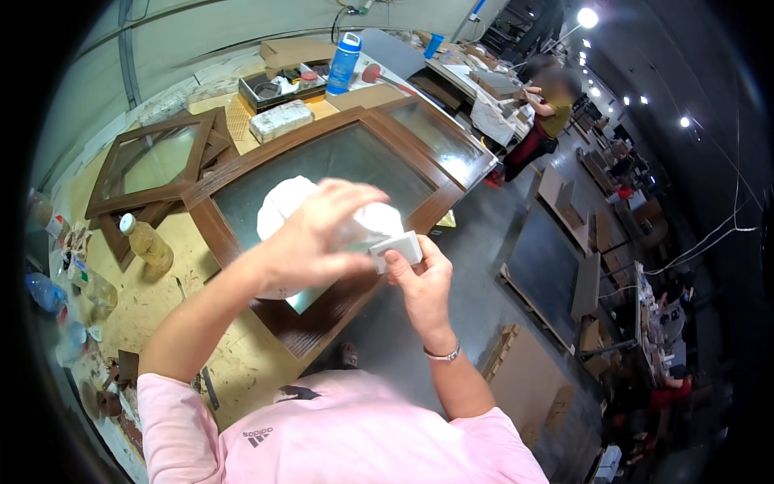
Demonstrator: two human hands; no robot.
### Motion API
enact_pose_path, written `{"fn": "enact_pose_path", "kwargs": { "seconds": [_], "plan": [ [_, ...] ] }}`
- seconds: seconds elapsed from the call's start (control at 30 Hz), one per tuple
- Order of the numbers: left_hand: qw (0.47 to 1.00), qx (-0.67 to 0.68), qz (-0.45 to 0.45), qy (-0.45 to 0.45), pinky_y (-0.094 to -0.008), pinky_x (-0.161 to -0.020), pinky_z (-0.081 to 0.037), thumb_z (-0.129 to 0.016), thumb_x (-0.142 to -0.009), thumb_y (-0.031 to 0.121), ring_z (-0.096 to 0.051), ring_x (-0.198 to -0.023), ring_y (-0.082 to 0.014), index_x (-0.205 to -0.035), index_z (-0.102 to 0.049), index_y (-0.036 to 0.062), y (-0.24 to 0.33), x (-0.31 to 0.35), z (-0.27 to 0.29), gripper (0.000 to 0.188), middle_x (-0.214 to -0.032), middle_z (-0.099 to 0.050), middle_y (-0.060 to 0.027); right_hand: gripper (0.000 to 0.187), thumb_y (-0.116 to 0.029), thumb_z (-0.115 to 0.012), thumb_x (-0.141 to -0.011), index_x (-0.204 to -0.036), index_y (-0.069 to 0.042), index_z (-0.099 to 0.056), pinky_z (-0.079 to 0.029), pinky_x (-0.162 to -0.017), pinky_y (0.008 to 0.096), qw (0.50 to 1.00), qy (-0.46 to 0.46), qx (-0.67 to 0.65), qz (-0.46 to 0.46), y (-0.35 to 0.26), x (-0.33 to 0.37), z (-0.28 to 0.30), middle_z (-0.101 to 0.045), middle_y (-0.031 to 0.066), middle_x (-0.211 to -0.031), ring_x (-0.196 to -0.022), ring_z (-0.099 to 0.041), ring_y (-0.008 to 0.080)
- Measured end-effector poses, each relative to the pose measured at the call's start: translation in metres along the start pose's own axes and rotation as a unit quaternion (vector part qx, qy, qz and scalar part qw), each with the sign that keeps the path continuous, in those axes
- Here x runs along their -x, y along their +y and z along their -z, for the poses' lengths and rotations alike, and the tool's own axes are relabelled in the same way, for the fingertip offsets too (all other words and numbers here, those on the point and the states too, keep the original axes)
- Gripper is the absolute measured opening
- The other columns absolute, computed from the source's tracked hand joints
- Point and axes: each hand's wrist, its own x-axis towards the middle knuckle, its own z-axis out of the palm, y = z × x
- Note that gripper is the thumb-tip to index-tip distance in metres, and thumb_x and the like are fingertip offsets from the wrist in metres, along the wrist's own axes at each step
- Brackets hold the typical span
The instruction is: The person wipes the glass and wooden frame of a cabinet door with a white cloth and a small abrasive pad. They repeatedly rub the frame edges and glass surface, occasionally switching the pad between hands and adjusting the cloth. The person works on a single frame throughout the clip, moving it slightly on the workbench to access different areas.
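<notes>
My right hand [426,292] grips a small flat block [396,252], pale grey and white, with the thumb on its near face. My left hand [326,230] is raised just left of the block, blurred, its fingers and thumb spread apart. White cloth [284,202] shows behind and beside the left hand, over the glass; the hand hides part of it. Below both hands lies a brown wood-framed glass panel [318,165], its near corner jutting past the table edge. A pale greenish piece [310,298] shows beneath my left wrist.
On the table [185,294] are a smaller brown frame [149,161], a bottle of yellowish liquid [147,244], a wrapped white block [280,121], an open box [282,87] and a blue bottle [344,63]. Another person [552,113] works farther back. Panels [542,270] stand on the right.
</notes>
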Motion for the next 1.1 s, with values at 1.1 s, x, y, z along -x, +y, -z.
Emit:
{"fn": "enact_pose_path", "kwargs": {
  "seconds": [1.1],
  "plan": [
    [0.951, -0.184, 0.213, -0.128, -0.0379, -0.078, -0.053, -0.086, -0.066, 0.022, -0.064, -0.093, -0.0308, -0.115, -0.064, 0.0082, 0.049, 0.115, 0.037, 0.055, -0.103, -0.064, -0.0111, 0.029, -0.016, -0.075, -0.080, -0.104, 0.000, -0.069, -0.052, -0.073, 0.0313, 0.947, -0.086, 0.285, 0.119, 0.006, -0.052, -0.028, -0.067, 0.0121, -0.105, -0.088, -0.063, 0.0207]
  ]
}}
